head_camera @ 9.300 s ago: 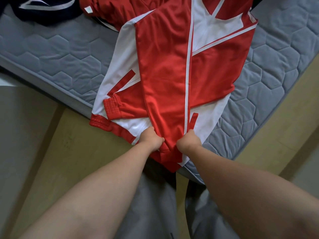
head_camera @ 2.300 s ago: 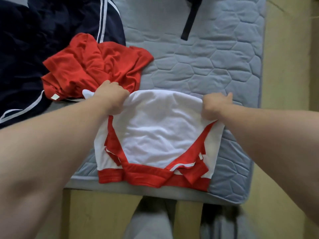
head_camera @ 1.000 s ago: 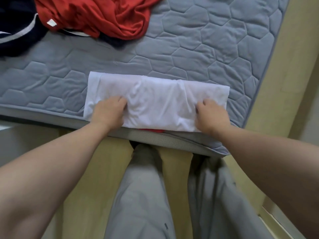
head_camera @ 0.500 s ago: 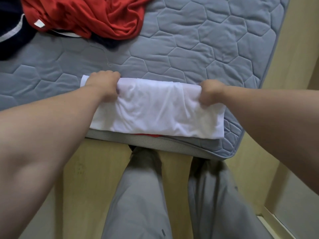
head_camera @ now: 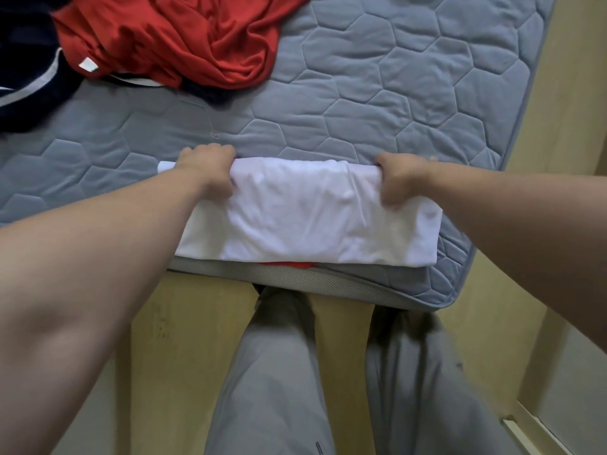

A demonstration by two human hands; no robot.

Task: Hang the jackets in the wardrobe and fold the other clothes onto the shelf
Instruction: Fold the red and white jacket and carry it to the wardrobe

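A folded red-and-white garment (head_camera: 308,215) lies as a white bundle at the near edge of the grey quilted mattress (head_camera: 377,93); a sliver of red shows under its front fold. My left hand (head_camera: 208,172) grips the bundle's far left corner, fingers curled round the fabric. At the far right corner, my right hand (head_camera: 399,180) grips the fold the same way. A crumpled red garment (head_camera: 184,37) lies at the back left. A dark navy jacket with white stripes (head_camera: 26,70) sits at the far left.
The mattress corner (head_camera: 450,297) is at the right, with yellowish floor (head_camera: 512,257) beyond it. My grey-trousered legs (head_camera: 279,372) stand against the mattress's front edge. A pale skirting strip (head_camera: 532,428) runs at the lower right.
Both hands went from pressing the bundle's near edge to gripping its far edge. Since half a second ago the grip and the bundle look much the same.
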